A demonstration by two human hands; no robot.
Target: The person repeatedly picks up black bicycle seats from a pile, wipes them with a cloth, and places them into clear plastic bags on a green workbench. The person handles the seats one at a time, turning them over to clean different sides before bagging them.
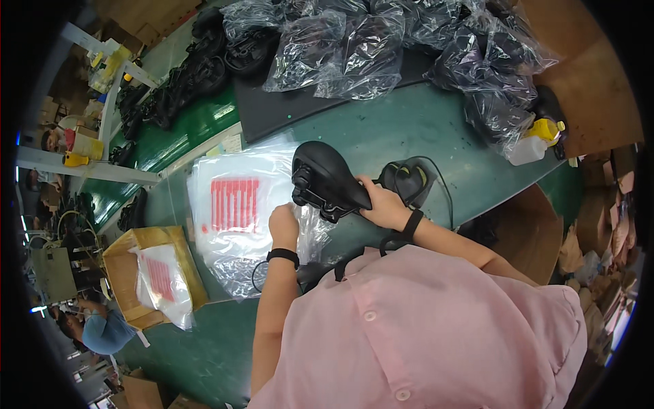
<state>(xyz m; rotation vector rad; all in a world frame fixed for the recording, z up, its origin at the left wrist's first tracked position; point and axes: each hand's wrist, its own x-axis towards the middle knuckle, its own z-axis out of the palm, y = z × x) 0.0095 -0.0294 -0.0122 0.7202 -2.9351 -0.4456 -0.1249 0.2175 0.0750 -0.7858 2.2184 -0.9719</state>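
Observation:
A black bicycle saddle is held up above the green table, its rails and underside parts turned to the left. My right hand grips it by its narrow nose. Close to the saddle's wide end, my left hand is closed over the right edge of a stack of clear plastic bags with red print. Whatever its fingers pinch is hidden. Loose clear film shows just right of that hand. Beyond my right hand lies a black item with yellow-green parts and a thin cable.
Saddles in clear bags pile up at the back, partly on a dark board. Unwrapped black saddles sit at the far left. A cardboard box holds more printed bags. Bottles stand at the right; a co-worker is at lower left.

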